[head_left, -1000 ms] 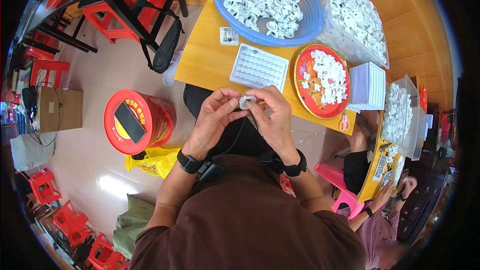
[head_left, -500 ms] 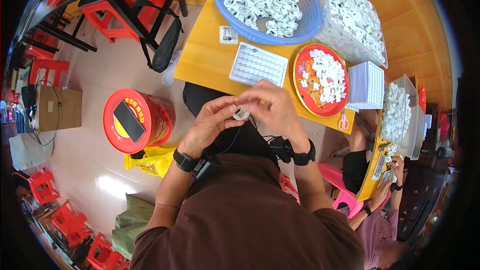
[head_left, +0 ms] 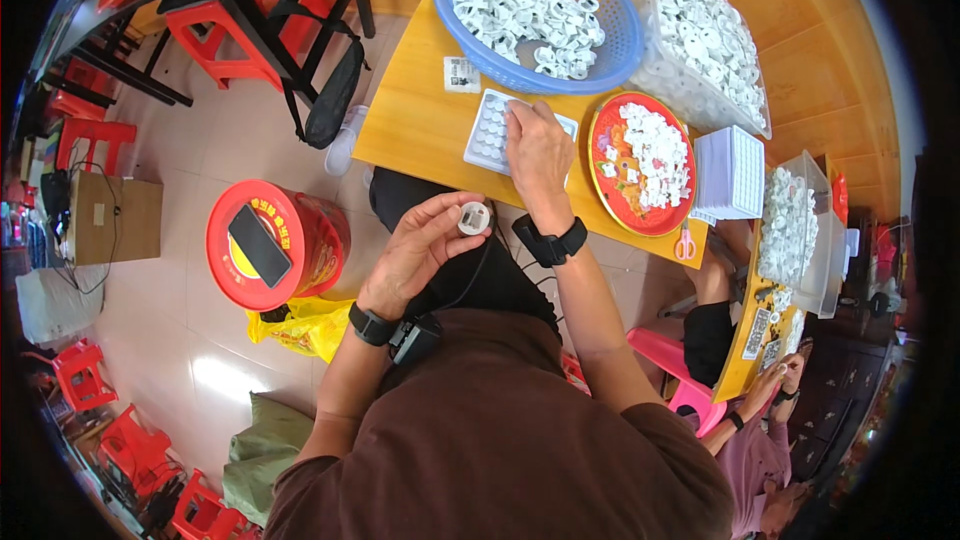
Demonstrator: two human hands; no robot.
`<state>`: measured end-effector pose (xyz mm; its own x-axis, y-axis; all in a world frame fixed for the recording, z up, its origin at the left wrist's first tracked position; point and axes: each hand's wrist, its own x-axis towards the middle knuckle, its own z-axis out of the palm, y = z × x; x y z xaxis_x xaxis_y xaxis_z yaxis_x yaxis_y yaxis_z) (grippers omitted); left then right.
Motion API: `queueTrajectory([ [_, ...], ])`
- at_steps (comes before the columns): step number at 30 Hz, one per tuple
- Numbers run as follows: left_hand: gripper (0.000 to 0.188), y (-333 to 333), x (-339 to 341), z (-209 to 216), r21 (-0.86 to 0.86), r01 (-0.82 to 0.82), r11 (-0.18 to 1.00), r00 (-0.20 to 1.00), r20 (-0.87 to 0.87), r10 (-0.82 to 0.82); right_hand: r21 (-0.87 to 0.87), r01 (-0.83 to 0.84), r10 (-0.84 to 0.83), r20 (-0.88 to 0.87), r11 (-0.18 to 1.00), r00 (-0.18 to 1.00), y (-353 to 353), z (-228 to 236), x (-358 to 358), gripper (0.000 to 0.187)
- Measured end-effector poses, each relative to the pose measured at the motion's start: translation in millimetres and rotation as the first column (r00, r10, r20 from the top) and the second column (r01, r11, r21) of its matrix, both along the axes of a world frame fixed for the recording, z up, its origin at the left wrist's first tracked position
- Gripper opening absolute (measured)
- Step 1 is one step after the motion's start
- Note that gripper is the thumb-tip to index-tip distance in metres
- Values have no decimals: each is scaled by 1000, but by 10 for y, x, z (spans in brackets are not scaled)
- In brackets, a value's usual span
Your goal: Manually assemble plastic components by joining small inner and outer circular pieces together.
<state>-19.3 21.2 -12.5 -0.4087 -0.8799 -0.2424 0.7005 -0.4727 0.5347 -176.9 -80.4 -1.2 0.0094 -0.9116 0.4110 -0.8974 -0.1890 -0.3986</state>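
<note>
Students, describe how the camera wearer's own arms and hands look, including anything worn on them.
The left hand and right hand are gloveless. A black band circles the left wrist; a black strap with a chunky dark block circles the right. Above are the short sleeves of a dark brown shirt.

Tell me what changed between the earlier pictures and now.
The right hand has let go of the white round part and moved forward over the white tray; whether it grips anything there is unclear. The left hand still holds the part. The blue basket and red plate stayed put.
</note>
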Motion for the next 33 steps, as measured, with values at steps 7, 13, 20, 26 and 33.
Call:
queueTrajectory([
  [7, 35, 5, 10, -4, 8, -12, 1000, 1000, -1, 12, 60, -27, 12, 231, 998, 973, 129, 95, -172, 9],
  [13, 36, 7, -8, -4, 18, 7, 1000, 1000, -18, -7, 48, -28, 18, 189, 998, 982, 79, 49, -102, 8],
  [20, 34, 22, -14, 18, 10, -65, 998, 998, -4, 65, 33, -103, 96, 175, 994, 980, 66, -6, -89, 3],
  [26, 31, 6, -32, -1, 18, -58, 998, 998, 5, 58, -14, -235, 233, 196, 972, 953, 87, -15, -139, 8],
  [33, 25, 17, -4, -36, 57, -127, 990, 992, 34, 125, 177, -338, 165, 614, 925, 772, 426, 228, -26, 16],
])
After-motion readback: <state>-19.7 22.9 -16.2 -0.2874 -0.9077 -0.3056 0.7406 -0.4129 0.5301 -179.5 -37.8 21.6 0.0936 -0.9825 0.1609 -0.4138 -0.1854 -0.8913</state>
